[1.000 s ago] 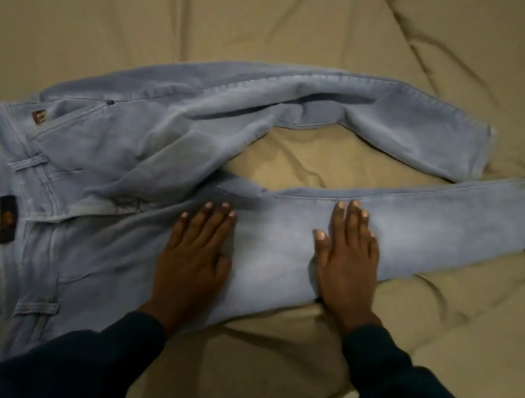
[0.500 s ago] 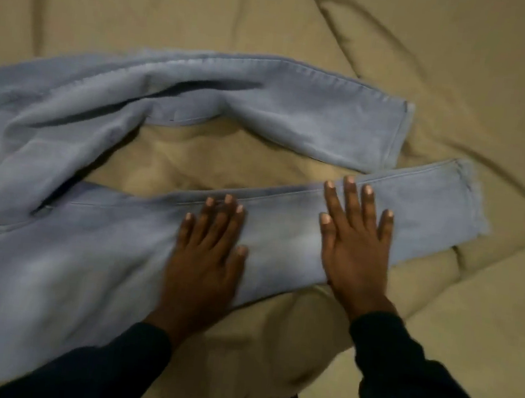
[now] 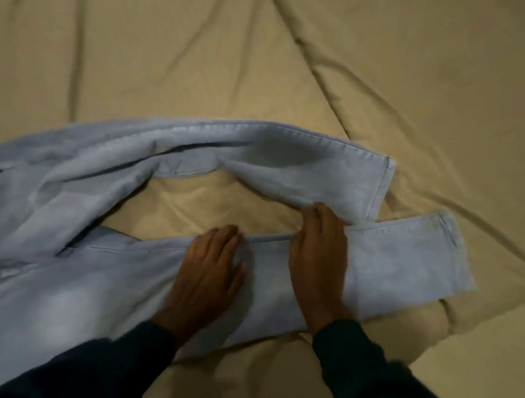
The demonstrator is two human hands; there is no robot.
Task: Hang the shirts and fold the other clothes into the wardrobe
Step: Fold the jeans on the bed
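**Legs being brought together for the fold**

The jeans (image 3: 96,212) lie spread on the bed (image 3: 398,83), waist end running off the left side of the view, hems toward the right. The left hand (image 3: 210,268) rests flat on the near leg, fingers roughly straight, likely pinning it so it keeps its place. The right hand (image 3: 321,248) lies across the same leg nearer the hem, its fingertips reaching the far leg's lower edge; whether they pinch it is unclear. The two legs bow apart mid-length, so closing that gap looks like the step in hand.
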